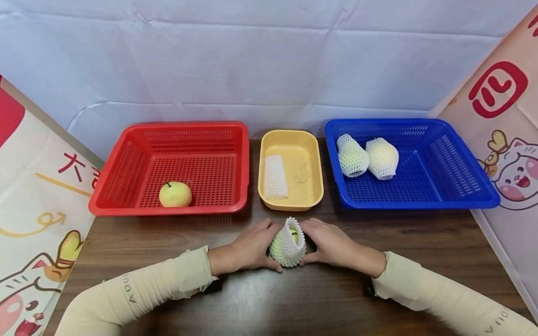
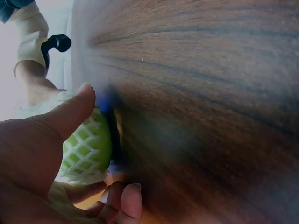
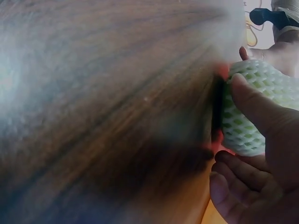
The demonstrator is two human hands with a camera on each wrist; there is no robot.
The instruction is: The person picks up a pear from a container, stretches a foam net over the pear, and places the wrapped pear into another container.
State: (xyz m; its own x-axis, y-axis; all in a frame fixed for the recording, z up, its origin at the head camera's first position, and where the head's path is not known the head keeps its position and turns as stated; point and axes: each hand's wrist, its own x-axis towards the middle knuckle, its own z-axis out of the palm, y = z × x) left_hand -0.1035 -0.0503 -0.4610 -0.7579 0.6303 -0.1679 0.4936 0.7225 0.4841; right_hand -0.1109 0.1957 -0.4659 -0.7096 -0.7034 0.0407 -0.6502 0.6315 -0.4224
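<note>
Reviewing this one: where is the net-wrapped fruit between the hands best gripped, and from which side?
Probably round its lower, bulging flanks, coming from left and right, as the left hand and right hand do here. The net-wrapped fruit is rounded and widest low down, while the net's upper end gapes open; a pinch there might pull the net rather than the fruit.

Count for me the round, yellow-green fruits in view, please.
4. One bare fruit is in the red plastic basket; one fruit in white foam net is between the left hand and right hand; two netted fruits are in the blue plastic basket. None seems hidden.
</note>
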